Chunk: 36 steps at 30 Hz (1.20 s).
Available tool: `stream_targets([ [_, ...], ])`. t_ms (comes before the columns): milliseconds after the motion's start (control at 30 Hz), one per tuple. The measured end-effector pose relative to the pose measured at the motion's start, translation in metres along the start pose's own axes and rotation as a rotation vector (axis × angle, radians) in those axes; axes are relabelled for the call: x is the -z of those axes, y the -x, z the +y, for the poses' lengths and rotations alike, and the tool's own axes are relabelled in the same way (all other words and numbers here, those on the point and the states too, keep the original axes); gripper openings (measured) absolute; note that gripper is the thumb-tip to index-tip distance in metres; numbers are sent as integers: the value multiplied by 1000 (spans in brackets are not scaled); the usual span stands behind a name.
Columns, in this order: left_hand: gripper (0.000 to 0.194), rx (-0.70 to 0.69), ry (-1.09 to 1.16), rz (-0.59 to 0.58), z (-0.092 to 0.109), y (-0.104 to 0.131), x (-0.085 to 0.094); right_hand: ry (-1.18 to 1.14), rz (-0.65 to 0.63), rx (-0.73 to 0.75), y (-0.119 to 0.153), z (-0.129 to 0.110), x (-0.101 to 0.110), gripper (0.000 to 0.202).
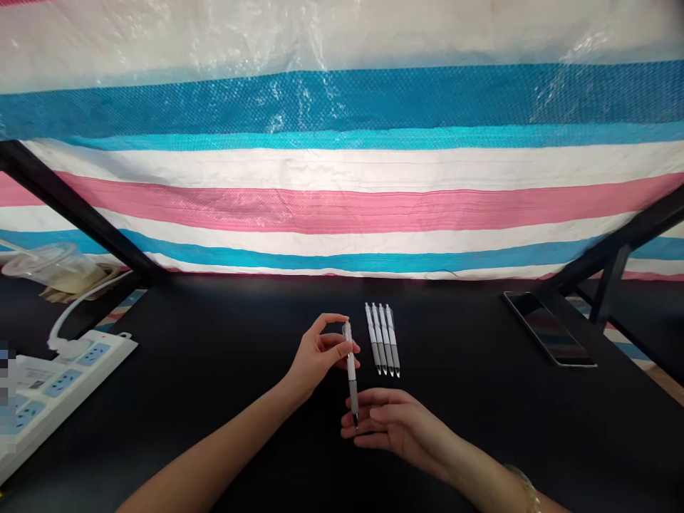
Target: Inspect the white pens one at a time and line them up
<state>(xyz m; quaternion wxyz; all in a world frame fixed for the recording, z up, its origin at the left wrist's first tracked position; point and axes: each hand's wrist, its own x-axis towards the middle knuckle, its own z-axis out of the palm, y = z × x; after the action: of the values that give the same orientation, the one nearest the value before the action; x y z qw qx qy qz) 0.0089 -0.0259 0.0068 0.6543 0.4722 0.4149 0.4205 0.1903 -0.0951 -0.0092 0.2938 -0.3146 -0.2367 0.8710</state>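
My left hand (320,354) grips a white ballpoint pen (351,367) near its top, the index finger resting on the push button. The pen has a grey grip section and points down towards me, its tip out. Around the tip, my right hand (398,426) is open, its fingers stretched out behind the pen's lower end; whether they touch it I cannot tell. Just beyond and to the right, several matching white and grey pens (382,338) lie side by side in a row on the black table (256,320), tips towards me.
A smartphone (548,329) lies at the right. On the left are a white power strip (69,392) with a plugged-in cable and a clear plastic cup (58,267). Black slanted bars (80,206) flank the table. A striped plastic sheet (342,214) hangs behind it.
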Motion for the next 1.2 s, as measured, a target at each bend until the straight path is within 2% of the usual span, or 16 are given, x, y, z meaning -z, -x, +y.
stream_targets([
  [200,41,42,21,61,0,-3,3,-3,13,-7,0,-2,-2,35],
  [433,42,44,45,28,2,-2,2,14,-7,-3,1,-2,-2,35],
  [600,41,52,28,54,2,-2,3,6,0,-4,1,-2,-3,35],
  [800,50,33,19,61,3,-4,5,-35,25,-5,1,-2,-3,35],
  [1200,45,23,3,126,6,-8,0,-10,23,-2,3,-5,-5,38],
])
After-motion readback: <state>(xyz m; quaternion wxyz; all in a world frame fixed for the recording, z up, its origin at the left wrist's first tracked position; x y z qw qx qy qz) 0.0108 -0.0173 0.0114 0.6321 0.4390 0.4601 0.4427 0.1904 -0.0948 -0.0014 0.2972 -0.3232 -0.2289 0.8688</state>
